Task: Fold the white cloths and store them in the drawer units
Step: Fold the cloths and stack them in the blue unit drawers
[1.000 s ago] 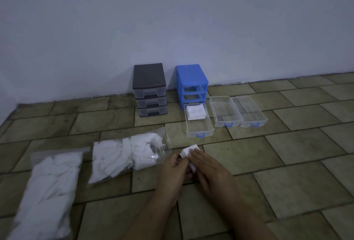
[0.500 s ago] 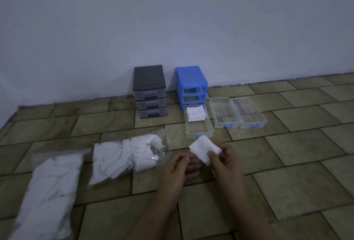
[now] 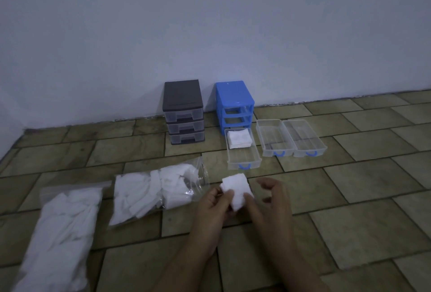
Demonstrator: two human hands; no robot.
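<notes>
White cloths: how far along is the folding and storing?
Done: a small folded stack lies in one clear drawer. In hand: both the left hand and right hand hold one white cloth. Left: two clear bags of cloths; two drawers empty.

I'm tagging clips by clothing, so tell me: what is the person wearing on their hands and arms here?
Nothing that shows. The left hand and right hand are bare, with no gloves, and no rings or watch that I can make out in the dim light. Both forearms are bare right down to the bottom edge of the picture; no sleeve comes into view.
</notes>
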